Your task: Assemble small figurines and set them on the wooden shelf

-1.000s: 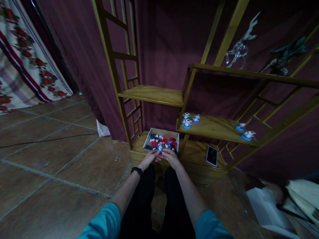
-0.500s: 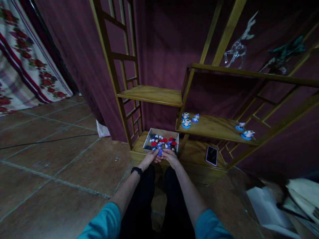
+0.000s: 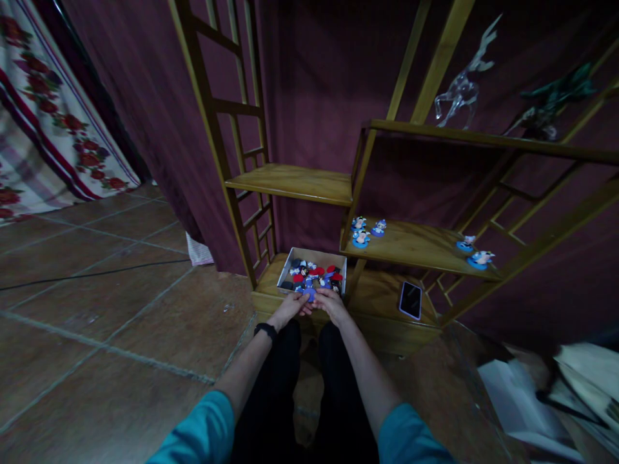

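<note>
Between my two hands is a small figurine with a round purple base (image 3: 309, 294), held just at the near edge of an open cardboard box (image 3: 283, 278). My left hand (image 3: 292, 305) grips it from the left with closed fingers, and my right hand (image 3: 331, 303) closes on it from the right. Several loose figurines (image 3: 316, 272) with red, dark and blue bases lie jumbled inside the box. The box sits on the low ledge of a wooden shelf unit. My fingers hide part of the held figurine.
On the middle shelf (image 3: 411, 243) to the right stand several small figurines (image 3: 360, 239) on blue or purple bases. A phone (image 3: 411, 301) lies on the lower ledge. Higher up is a clear deer ornament (image 3: 459, 93). Bags and papers (image 3: 527, 399) lie on the floor at right.
The purple base between my hands has turned so its round face shows more. Both hands stay almost in place, and the view has shifted very slightly.
</note>
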